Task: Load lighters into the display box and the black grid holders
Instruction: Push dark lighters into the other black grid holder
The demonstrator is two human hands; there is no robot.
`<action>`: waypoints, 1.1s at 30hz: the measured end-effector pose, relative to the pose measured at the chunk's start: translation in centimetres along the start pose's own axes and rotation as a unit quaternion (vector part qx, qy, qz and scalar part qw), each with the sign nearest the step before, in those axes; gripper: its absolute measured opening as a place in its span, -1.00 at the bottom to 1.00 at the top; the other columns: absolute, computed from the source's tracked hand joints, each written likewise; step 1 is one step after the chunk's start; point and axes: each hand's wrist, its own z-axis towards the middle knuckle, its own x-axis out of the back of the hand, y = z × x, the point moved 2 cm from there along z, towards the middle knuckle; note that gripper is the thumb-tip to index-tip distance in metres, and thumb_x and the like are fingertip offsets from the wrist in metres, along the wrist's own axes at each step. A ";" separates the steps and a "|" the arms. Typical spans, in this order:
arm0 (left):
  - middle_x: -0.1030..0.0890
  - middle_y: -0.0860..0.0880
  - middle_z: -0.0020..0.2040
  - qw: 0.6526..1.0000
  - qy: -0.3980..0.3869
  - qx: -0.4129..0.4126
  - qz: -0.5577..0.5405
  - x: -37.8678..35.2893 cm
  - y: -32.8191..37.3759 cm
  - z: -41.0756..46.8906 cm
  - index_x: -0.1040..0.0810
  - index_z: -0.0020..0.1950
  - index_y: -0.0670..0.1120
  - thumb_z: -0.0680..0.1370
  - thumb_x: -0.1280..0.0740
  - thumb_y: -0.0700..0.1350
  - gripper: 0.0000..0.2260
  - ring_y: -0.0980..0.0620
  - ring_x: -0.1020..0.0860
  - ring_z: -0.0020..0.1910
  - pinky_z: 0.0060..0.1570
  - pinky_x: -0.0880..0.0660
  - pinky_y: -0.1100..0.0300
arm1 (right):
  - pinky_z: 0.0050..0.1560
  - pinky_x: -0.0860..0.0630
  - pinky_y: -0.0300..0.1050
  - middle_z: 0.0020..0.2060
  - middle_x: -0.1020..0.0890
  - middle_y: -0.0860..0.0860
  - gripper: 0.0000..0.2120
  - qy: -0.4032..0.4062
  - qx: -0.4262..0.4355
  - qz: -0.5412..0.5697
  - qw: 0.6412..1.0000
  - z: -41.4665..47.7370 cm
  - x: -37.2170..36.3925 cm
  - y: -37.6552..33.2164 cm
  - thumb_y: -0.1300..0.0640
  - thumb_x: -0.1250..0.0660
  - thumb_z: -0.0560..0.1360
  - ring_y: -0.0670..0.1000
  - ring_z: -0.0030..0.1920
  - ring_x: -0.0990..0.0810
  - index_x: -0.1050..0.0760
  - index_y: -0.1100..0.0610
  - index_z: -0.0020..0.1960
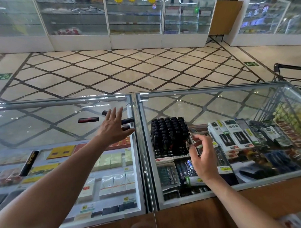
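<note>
Left hand, centre-left of frame, reaches over the glass worktop w/ its grip apart: fingers straight and spread, nothing held. Loose lighters lie by the fingertips: two dark lighters at the case edge and a red-black lighter further left. Right hand, lower centre-right, hangs w/ fingers loosely curled, apparently empty. The black grid holder stands at centre and looks nearly full; can't tell if a slot is free. Step, imo: pick up a loose lighter. Do it well: settle on one lighter only, pinch across its narrow sides, lift clear so it doesn't skid on the glass, then carry it upright to the holder.
</note>
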 end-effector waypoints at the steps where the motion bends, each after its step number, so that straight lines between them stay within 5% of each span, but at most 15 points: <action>1: 0.08 -0.17 0.68 1.000 0.006 -0.014 -0.008 -0.1 0.6 0.1 0.14 0.68 -0.02 0.50 -0.34 0.39 0.00 -0.20 0.11 0.65 0.58 0.04 -0.13 | 0.23 -0.40 -0.39 0.10 -0.56 0.00 -0.68 -0.002 0.000 0.002 1.000 0.0 0.0 0.0 0.09 -0.28 0.57 -0.16 0.13 -0.53 -0.48 0.21 0.26; 5: -0.09 -0.15 0.66 0.997 0.037 -0.067 0.001 0.0 1.5 0.1 -0.03 0.67 -0.06 0.53 -0.37 0.29 -0.12 -0.20 -0.11 0.62 0.53 -0.25 -0.23 | 0.23 -0.41 -0.38 0.09 -0.57 0.01 -0.70 -0.005 0.002 0.002 1.000 0.0 0.0 0.1 0.11 -0.28 0.56 -0.09 0.11 -0.54 -0.50 0.21 0.24; 10: -0.03 -0.18 0.66 0.999 0.027 -0.027 0.008 0.3 0.0 -0.2 -0.09 0.65 0.03 0.45 -0.32 0.47 -0.08 -0.25 0.03 0.64 0.53 -0.12 -0.28 | 0.23 -0.43 -0.34 0.09 -0.58 0.00 -0.71 -0.011 0.005 -0.002 1.000 0.1 -0.1 0.3 0.11 -0.28 0.56 -0.08 0.12 -0.55 -0.52 0.21 0.22; 15: -0.28 -0.10 0.58 0.998 0.022 -0.059 -0.024 1.0 -0.2 -0.3 -0.51 0.33 0.01 0.60 -0.22 0.34 -0.51 -0.17 -0.49 0.36 0.23 -0.48 -0.08 | 0.23 -0.43 -0.35 0.09 -0.58 -0.02 -0.74 -0.021 -0.005 0.001 1.000 0.1 -0.1 0.5 0.16 -0.32 0.55 -0.13 0.14 -0.54 -0.53 0.18 0.22; 18: -0.44 -0.09 0.42 0.995 0.034 -0.072 -0.064 1.2 0.1 -0.4 -0.52 0.08 -0.02 0.66 -0.26 0.12 -0.77 -0.07 -0.57 0.13 0.11 -0.53 0.05 | 0.21 -0.44 -0.33 0.08 -0.58 -0.03 -0.75 -0.026 -0.006 0.004 1.000 0.1 -0.2 0.5 0.17 -0.32 0.55 -0.12 0.13 -0.55 -0.53 0.16 0.22; 20: -0.47 -0.09 0.39 0.995 0.036 -0.054 -0.070 1.6 0.1 -0.4 -0.52 0.10 -0.02 0.64 -0.31 -0.04 -0.91 -0.08 -0.56 0.16 0.16 -0.54 0.03 | 0.21 -0.46 -0.30 0.08 -0.58 -0.04 -0.75 -0.030 -0.009 0.005 0.999 0.1 -0.2 0.6 0.15 -0.31 0.55 -0.10 0.11 -0.55 -0.52 0.15 0.22; 25: -0.46 -0.04 0.46 0.991 -0.008 -0.073 -0.109 2.2 0.4 -0.8 -0.46 0.36 0.04 0.53 -0.20 -0.39 -0.51 -0.09 -0.49 0.38 0.20 -0.48 0.13 | 0.18 -0.52 -0.19 0.07 -0.57 -0.04 -0.74 -0.032 -0.010 0.003 0.999 0.1 -0.1 0.6 0.09 -0.29 0.57 -0.05 0.09 -0.57 -0.52 0.16 0.22; 28: -0.38 -0.04 0.54 0.990 -0.013 -0.097 -0.103 2.4 0.0 -1.2 -0.36 0.50 0.07 0.61 -0.27 0.02 -0.56 -0.11 -0.43 0.45 0.36 -0.42 -0.03 | 0.16 -0.54 -0.13 0.06 -0.58 -0.05 -0.75 -0.028 -0.012 0.004 1.000 0.1 -0.1 0.6 0.11 -0.28 0.58 -0.05 0.07 -0.57 -0.53 0.16 0.22; 30: -0.31 -0.06 0.58 0.995 -0.046 -0.083 -0.037 2.8 -0.8 -1.6 -0.26 0.58 0.08 0.49 -0.16 0.43 -0.25 -0.13 -0.30 0.52 0.40 -0.35 -0.15 | 0.16 -0.54 -0.13 0.05 -0.57 -0.06 -0.76 -0.020 -0.015 0.008 1.000 0.1 -0.1 0.5 0.10 -0.27 0.58 -0.07 0.06 -0.57 -0.52 0.15 0.21; 33: -0.26 -0.05 0.58 0.979 -0.105 -0.125 0.121 3.3 -1.0 -2.3 -0.09 0.65 0.15 0.26 -0.01 0.70 0.06 -0.11 -0.23 0.52 0.41 -0.33 -0.15 | 0.17 -0.53 -0.14 0.05 -0.57 -0.05 -0.75 -0.017 -0.027 0.015 0.999 0.1 0.0 0.4 0.11 -0.28 0.56 -0.07 0.07 -0.56 -0.52 0.14 0.21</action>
